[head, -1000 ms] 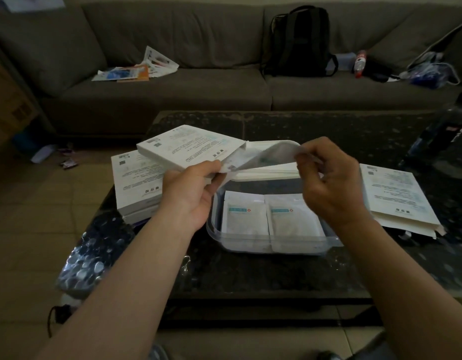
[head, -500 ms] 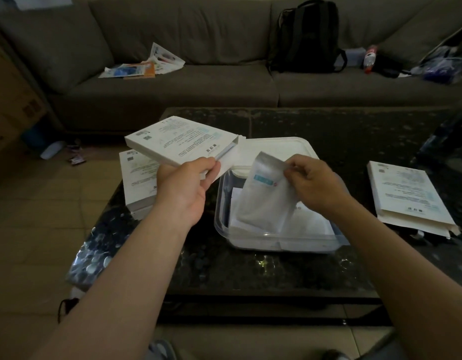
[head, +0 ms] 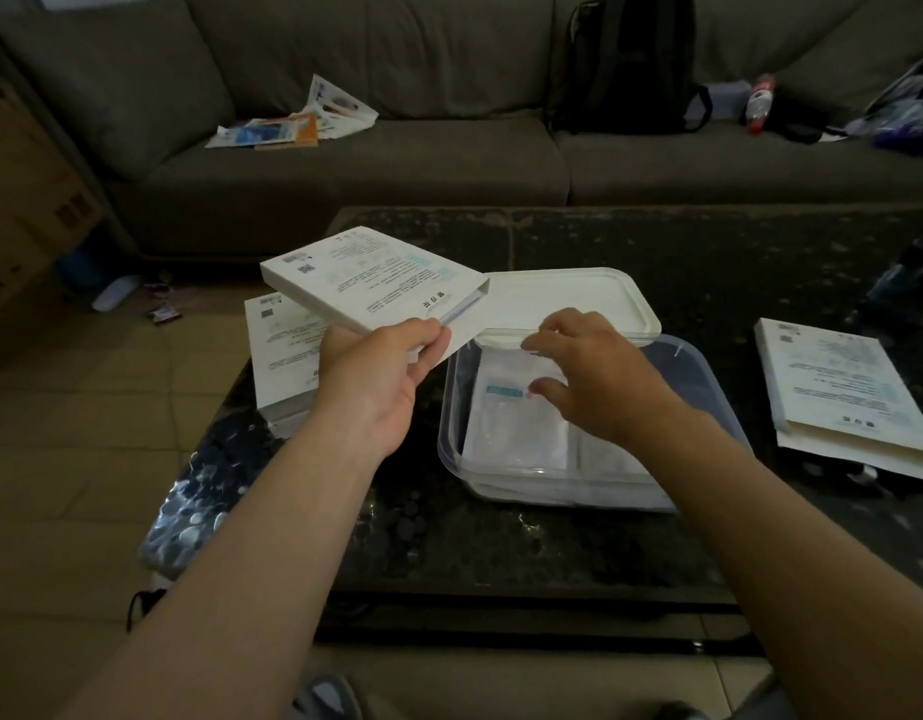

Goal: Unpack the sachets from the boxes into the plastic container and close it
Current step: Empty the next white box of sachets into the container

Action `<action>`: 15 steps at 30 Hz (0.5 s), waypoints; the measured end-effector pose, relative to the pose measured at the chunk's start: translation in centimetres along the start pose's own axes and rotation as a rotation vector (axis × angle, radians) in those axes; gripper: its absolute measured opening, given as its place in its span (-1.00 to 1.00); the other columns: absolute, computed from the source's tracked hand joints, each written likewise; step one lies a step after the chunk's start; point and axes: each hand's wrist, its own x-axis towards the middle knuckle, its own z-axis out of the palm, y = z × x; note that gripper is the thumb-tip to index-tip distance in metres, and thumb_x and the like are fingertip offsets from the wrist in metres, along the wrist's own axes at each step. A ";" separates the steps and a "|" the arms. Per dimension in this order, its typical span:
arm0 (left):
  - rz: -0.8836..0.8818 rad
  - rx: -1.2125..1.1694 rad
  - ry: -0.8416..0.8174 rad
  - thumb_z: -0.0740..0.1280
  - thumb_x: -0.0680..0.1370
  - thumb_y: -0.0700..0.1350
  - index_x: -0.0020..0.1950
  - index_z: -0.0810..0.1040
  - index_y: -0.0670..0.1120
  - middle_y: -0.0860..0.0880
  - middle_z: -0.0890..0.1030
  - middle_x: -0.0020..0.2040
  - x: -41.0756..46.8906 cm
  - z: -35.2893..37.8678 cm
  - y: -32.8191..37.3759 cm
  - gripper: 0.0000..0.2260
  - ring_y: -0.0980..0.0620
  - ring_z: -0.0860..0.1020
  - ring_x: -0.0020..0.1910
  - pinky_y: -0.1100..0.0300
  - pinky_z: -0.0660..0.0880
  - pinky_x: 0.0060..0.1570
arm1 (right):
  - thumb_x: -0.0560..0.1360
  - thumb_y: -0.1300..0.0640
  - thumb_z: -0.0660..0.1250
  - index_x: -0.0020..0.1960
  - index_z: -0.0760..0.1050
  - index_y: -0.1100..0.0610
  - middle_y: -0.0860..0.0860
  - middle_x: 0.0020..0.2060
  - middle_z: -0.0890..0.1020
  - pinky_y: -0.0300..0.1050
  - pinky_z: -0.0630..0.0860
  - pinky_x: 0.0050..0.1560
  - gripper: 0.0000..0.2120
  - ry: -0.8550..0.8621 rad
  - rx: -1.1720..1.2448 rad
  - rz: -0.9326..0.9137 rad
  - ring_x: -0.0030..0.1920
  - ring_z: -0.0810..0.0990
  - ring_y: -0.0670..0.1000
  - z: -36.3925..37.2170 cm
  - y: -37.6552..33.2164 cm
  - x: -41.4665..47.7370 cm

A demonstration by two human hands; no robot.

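Note:
My left hand grips a flat white box by its open end, holding it in the air left of the clear plastic container. My right hand hovers over the container with fingers spread and loose, holding nothing. White sachets with a blue label lie flat inside the container. The white lid lies just behind the container on the dark table.
A stack of white boxes sits at the table's left edge. Flattened boxes lie at the right. Behind the table is a grey sofa with papers, a black backpack and a bottle.
My right hand pulled a sachet out of the box, lowered it into the container and let it go. My left hand kept hold of the box.

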 end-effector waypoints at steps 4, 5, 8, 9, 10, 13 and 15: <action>0.002 0.018 -0.022 0.41 0.52 -0.50 0.31 0.51 -0.10 -0.07 0.66 0.20 0.1 0.0 0.0 -0.54 -0.07 0.65 0.17 0.14 0.70 -0.03 | 0.49 -0.23 0.35 0.42 0.38 -0.07 0.01 0.36 0.46 0.03 0.43 0.30 -0.45 -0.247 0.048 0.100 0.32 0.46 0.09 0.8 -0.8 -0.4; -0.002 0.018 -0.025 0.41 0.51 -0.50 0.31 0.51 -0.10 -0.07 0.66 0.20 0.1 0.0 0.0 -0.53 -0.08 0.65 0.17 0.13 0.70 -0.02 | 0.47 -0.29 0.33 0.46 0.32 -0.11 0.01 0.41 0.41 0.07 0.40 0.34 -0.38 -0.325 0.052 0.089 0.37 0.41 0.09 1.3 -0.9 -0.5; -0.005 0.021 -0.035 0.41 0.51 -0.51 0.33 0.51 -0.12 -0.06 0.67 0.20 0.2 0.1 -0.1 -0.53 -0.09 0.65 0.20 0.13 0.70 -0.02 | 0.43 -0.37 0.31 0.52 0.19 -0.20 -0.04 0.53 0.26 0.09 0.27 0.45 -0.27 -0.493 0.082 0.037 0.49 0.26 0.06 2.4 -0.8 -0.3; -0.005 0.023 -0.039 0.41 0.50 -0.51 0.32 0.51 -0.13 -0.06 0.67 0.20 0.2 0.1 -0.1 -0.53 -0.10 0.65 0.21 0.13 0.70 -0.02 | 0.43 -0.37 0.31 0.52 0.18 -0.21 -0.05 0.54 0.23 0.07 0.23 0.47 -0.26 -0.517 0.093 0.031 0.50 0.23 0.05 2.6 -0.7 -0.2; -0.006 0.026 -0.044 0.41 0.50 -0.52 0.32 0.51 -0.13 -0.06 0.67 0.20 0.1 0.1 -0.2 -0.53 -0.10 0.65 0.21 0.13 0.70 -0.02 | 0.43 -0.37 0.31 0.53 0.17 -0.21 -0.05 0.55 0.22 0.06 0.21 0.48 -0.27 -0.530 0.095 0.024 0.51 0.22 0.05 2.7 -0.6 0.0; -0.011 0.032 -0.056 0.41 0.49 -0.52 0.32 0.51 -0.15 -0.07 0.68 0.21 0.1 0.2 -0.3 -0.53 -0.11 0.65 0.22 0.15 0.69 -0.04 | 0.46 -0.33 0.31 0.53 0.16 -0.22 -0.02 0.56 0.18 0.05 0.17 0.50 -0.29 -0.562 0.080 -0.007 0.52 0.18 0.07 2.9 -0.5 0.1; -0.013 0.032 -0.070 0.40 0.50 -0.52 0.28 0.52 -0.13 -0.07 0.68 0.21 0.1 0.1 -0.3 -0.56 -0.10 0.65 0.22 0.16 0.69 -0.04 | 0.46 -0.32 0.31 0.53 0.15 -0.23 -0.01 0.56 0.17 0.07 0.17 0.50 -0.29 -0.570 0.083 -0.012 0.53 0.17 0.08 3.1 -0.4 0.1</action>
